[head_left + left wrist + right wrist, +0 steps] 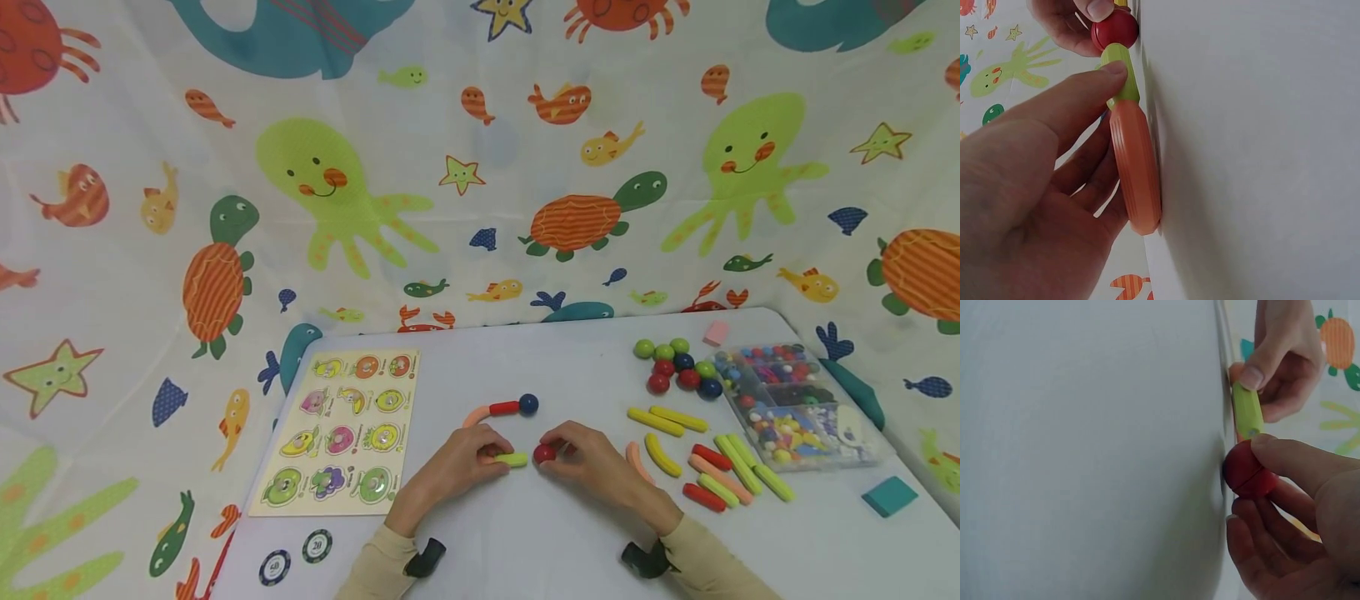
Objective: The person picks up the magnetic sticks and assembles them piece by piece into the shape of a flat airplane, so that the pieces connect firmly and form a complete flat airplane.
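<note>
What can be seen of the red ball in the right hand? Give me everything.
The red ball is round, dark red and glossy, with a thin dark groove across it in the right wrist view; it looks like painted wood or plastic. The right hand holds it with thumb and fingers, close to the white table; whether it touches the surface is unclear. It faces the end of the light green stick in the left hand, with a slim gap showing in the head view.

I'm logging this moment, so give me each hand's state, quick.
Left hand: closed, pinching the light green stick, end to end with an orange stick.
Right hand: closed, holding the red ball.
</note>
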The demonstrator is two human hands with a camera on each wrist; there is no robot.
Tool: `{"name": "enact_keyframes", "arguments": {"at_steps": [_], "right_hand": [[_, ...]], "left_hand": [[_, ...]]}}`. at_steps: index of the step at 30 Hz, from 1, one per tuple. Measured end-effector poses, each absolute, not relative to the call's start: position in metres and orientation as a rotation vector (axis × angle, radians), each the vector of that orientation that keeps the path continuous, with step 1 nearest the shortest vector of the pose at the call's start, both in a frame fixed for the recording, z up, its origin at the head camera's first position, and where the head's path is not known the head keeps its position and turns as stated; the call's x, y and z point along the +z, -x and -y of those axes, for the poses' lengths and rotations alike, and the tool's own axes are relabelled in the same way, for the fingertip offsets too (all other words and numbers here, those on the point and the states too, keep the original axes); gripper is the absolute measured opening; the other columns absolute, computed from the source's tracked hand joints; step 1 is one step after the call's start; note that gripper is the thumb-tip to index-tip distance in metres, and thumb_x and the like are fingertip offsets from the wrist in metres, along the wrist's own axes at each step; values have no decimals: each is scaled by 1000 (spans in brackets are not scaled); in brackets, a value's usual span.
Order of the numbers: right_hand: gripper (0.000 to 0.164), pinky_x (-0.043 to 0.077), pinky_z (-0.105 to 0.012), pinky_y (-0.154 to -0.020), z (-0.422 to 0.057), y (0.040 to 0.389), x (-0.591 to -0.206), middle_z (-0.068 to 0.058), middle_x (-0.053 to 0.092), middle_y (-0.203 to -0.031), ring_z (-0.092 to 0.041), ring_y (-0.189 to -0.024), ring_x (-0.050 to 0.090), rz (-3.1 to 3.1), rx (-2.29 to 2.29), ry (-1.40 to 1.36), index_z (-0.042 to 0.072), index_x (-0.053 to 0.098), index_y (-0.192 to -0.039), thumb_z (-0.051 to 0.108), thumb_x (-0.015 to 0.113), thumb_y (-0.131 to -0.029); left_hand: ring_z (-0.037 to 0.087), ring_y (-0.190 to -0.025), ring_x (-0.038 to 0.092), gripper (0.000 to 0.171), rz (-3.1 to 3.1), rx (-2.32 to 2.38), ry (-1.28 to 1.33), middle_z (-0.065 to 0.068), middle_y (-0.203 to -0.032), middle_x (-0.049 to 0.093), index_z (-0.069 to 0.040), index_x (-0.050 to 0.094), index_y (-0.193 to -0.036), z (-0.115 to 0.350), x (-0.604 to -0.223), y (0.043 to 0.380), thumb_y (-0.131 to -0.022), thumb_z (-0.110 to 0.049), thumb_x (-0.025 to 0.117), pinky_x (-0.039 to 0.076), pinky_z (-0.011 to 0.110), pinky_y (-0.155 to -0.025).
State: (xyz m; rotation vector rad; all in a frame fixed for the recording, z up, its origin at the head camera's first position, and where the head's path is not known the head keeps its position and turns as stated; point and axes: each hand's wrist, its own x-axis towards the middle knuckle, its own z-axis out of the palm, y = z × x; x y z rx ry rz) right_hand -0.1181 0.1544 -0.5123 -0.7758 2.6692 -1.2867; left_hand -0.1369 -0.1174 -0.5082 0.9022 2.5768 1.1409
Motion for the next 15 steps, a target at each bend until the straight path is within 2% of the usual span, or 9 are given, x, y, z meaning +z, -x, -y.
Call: {"name": "enact_keyframes", "arguments": {"at_steps": [15], "right_hand": [[34,55,-26,-85,-141,118,-514,11,67,-108,-9,-96,62,-2706,-1234,691,16,69,-118,24,81,-87]], "left_hand": [[4,-88,63,21,-2591,1139,-949,-7,-99,72,-14,76,-108,117,-509,139,-87,-15,81,53,20,-84]]}}
